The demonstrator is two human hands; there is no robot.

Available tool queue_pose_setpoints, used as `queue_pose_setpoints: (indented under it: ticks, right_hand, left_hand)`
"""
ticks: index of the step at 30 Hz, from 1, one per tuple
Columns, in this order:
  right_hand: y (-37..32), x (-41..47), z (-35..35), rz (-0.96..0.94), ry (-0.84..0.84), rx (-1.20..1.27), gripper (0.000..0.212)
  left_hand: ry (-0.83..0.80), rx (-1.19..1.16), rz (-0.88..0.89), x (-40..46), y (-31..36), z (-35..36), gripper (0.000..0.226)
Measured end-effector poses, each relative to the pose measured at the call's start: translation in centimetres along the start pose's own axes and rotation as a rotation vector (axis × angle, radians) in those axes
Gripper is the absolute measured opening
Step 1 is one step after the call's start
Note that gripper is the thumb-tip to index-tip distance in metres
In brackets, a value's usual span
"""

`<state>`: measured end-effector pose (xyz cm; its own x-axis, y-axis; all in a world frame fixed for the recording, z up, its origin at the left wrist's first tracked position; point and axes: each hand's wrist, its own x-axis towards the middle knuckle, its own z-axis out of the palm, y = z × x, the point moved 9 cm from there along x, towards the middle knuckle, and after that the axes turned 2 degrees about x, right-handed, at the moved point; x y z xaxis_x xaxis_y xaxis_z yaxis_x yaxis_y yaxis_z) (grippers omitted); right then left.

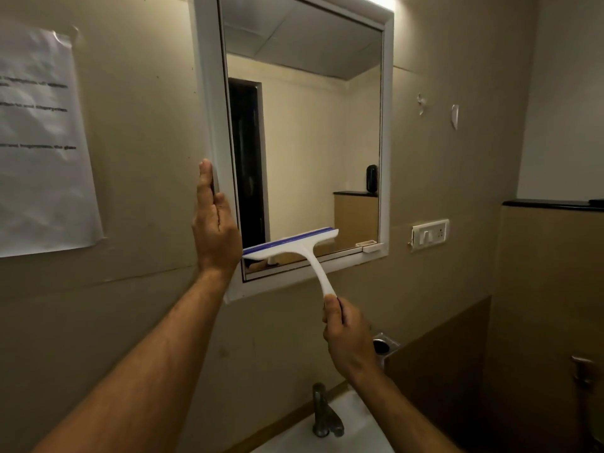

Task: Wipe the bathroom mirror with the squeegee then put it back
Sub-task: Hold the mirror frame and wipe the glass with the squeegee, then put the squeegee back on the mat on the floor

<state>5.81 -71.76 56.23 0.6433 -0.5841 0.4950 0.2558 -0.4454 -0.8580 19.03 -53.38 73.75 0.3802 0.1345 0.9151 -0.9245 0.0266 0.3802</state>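
Note:
A white-framed mirror (387, 125) hangs on the beige wall. My left hand (214, 223) lies flat with straight fingers against the frame's left edge, low down. My right hand (346, 335) grips the end of the white squeegee (294, 248) handle below the mirror. The squeegee's head, with a blue rubber strip along its top, lies against the glass near the bottom left of the mirror, tilted up to the right.
A paper notice (42, 142) is taped to the wall on the left. A switch plate (429, 234) sits right of the mirror. Below are a metal tap (323, 413), a white basin (356, 433) and a steel holder (384, 346). A dark ledge (552, 205) runs at right.

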Motion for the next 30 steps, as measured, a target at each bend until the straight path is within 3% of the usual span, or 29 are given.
queue_pose_setpoints:
  ticks: [6, 15, 24, 30]
  right_hand:
    - [2.6, -2.0, 0.7, 0.11, -0.034, 0.028, 0.032]
    - [0.6, -0.5, -0.6, 0.077, -0.011, 0.027, 0.034]
    - [1.6, -2.5, 0.0, 0.181, -0.034, 0.036, 0.036]
    - [0.7, -3.2, -0.2, 0.281, 0.07, 0.163, 0.041]
  left_hand:
    - [0.002, 0.014, -0.019, -0.4, -0.2, -0.1, 0.049]
    - [-0.03, 0.031, -0.046, -1.3, -0.7, -0.1, 0.05]
    - [-0.056, 0.029, -0.099, -2.2, -1.0, -0.3, 0.049]
    - [-0.136, 0.05, -0.128, -2.9, -1.5, -0.9, 0.053]
